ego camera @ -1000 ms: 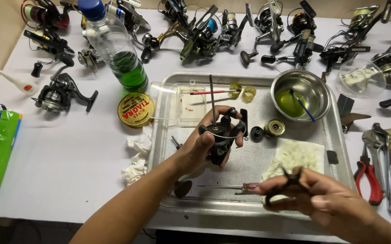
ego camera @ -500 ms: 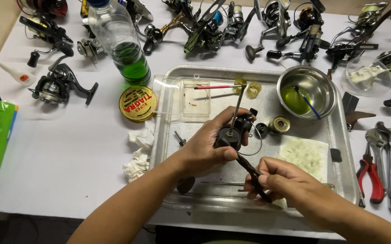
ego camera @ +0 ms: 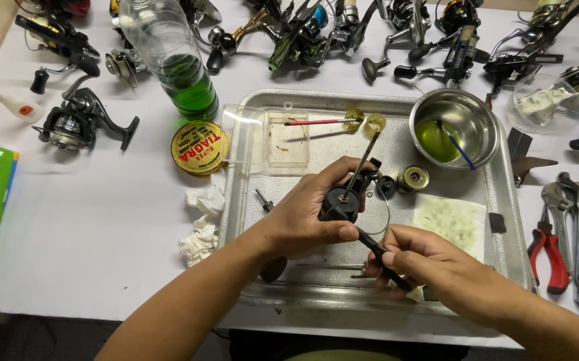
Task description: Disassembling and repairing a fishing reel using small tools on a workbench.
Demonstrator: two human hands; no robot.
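Over the metal tray (ego camera: 503, 200), the left hand (ego camera: 303, 220) grips a black reel body (ego camera: 343, 200) while the right hand (ego camera: 430, 261) pinches a dark tool (ego camera: 376, 247) at its underside, seemingly mid-servicing, needing a steady hold.

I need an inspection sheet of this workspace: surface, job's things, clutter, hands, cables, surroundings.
Surface: white table bearing a metal tray.
Job's things: black fishing reel body; thin black tool at its underside.
Clutter: steel bowl with green liquid, bottle, round yellow tin, red pliers, tissue.
Hands: left hand grips the reel; right hand holds the tool.
Cables: nothing seen.
Surroundings: spinning reels along the far edge.
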